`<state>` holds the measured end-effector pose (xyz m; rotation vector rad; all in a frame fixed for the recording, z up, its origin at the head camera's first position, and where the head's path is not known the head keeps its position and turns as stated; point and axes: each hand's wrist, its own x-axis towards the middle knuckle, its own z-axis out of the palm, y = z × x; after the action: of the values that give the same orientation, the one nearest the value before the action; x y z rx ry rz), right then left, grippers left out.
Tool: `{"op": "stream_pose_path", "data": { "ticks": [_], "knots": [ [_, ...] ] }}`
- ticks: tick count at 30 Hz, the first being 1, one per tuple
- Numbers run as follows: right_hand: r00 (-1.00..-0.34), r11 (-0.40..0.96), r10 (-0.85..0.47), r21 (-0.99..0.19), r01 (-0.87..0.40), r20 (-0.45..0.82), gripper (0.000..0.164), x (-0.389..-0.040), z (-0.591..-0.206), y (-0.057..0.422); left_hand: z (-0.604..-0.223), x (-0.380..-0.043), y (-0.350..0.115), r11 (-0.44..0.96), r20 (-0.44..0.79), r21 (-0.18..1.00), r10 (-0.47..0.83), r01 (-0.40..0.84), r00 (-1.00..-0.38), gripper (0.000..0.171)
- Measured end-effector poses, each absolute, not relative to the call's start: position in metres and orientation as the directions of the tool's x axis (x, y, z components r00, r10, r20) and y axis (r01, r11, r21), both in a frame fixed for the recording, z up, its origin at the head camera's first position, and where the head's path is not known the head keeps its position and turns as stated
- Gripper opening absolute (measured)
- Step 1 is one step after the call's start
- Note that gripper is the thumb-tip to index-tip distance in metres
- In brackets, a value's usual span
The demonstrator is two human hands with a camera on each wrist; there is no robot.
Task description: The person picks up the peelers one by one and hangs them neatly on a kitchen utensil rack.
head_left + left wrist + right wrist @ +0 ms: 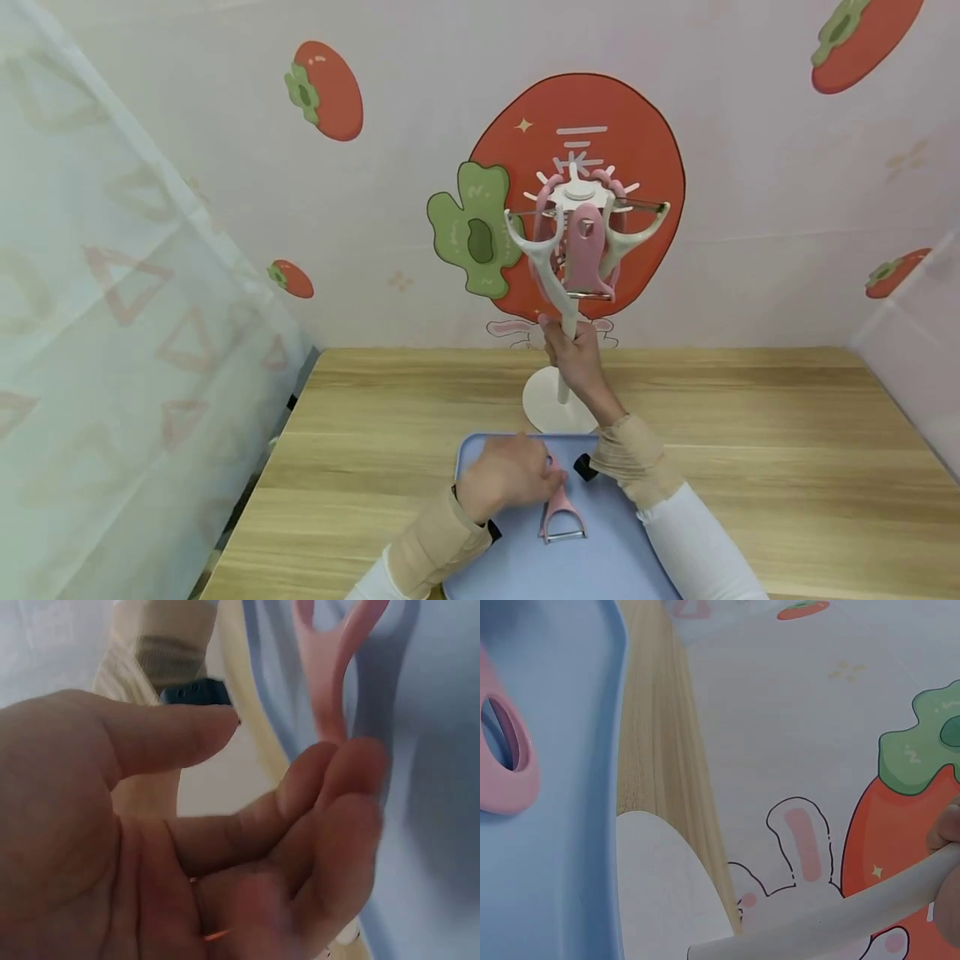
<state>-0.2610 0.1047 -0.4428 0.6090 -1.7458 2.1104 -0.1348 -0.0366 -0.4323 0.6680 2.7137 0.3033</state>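
Note:
A pink Y-shaped peeler lies on the blue tray, its blade end toward me. My left hand is over its handle; in the left wrist view the fingers bend loosely beside the pink handle, the thumb standing apart from them. My right hand grips the pole of a white rotating rack. Hanging from the rack's top are a white peeler, a pink peeler in the middle and a cream peeler, with more pink handles behind.
The rack's round white base stands on the wooden table, just behind the tray's far rim. A pale backdrop with printed red fruit rises at the table's back edge. Light curtains flank the left side.

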Motion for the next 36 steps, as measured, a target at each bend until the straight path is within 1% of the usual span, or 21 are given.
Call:
{"op": "stream_pose_path", "data": {
  "ticks": [3,6,8,10,14,23,27,30,36],
  "knots": [
    [-0.851,-0.191,-0.016,-0.838,-0.512,0.524,0.052,-0.261,-0.444,0.105,-0.435,-0.13,-0.031,0.875,-0.265,0.259,0.472,0.41,-0.841,0.044],
    [-0.845,-0.189,-0.02,-0.832,-0.521,0.534,0.05,-0.261,-0.443,0.105,-0.438,-0.127,-0.026,0.881,-0.265,0.247,0.463,0.404,-0.846,0.04],
    [-0.842,-0.19,-0.021,-0.829,-0.526,0.539,0.05,-0.261,-0.443,0.105,-0.439,-0.125,-0.023,0.884,-0.261,0.24,0.457,0.402,-0.85,0.041],
    [-0.843,-0.189,-0.02,-0.83,-0.525,0.538,0.05,-0.261,-0.442,0.105,-0.44,-0.123,-0.021,0.888,-0.251,0.223,0.451,0.403,-0.856,0.048],
    [-0.85,-0.179,-0.016,-0.837,-0.516,0.527,0.051,-0.261,-0.442,0.106,-0.443,-0.12,-0.018,0.896,-0.238,0.201,0.437,0.397,-0.867,0.056],
    [-0.857,-0.162,-0.014,-0.847,-0.507,0.516,0.055,-0.261,-0.443,0.105,-0.452,-0.118,-0.014,0.922,-0.254,0.172,0.381,0.346,-0.889,0.056],
    [-0.858,-0.154,-0.01,-0.849,-0.506,0.514,0.055,-0.261,-0.444,0.105,-0.453,-0.119,-0.013,0.932,-0.265,0.192,0.352,0.309,-0.898,0.052],
    [-0.859,-0.151,-0.011,-0.851,-0.504,0.511,0.055,-0.262,-0.444,0.105,-0.454,-0.12,-0.013,0.934,-0.271,0.201,0.341,0.294,-0.9,0.046],
    [-0.861,-0.159,-0.009,-0.851,-0.501,0.509,0.053,-0.261,-0.444,0.105,-0.456,-0.121,-0.013,0.939,-0.271,0.165,0.337,0.301,-0.902,0.035]
  ]
}}
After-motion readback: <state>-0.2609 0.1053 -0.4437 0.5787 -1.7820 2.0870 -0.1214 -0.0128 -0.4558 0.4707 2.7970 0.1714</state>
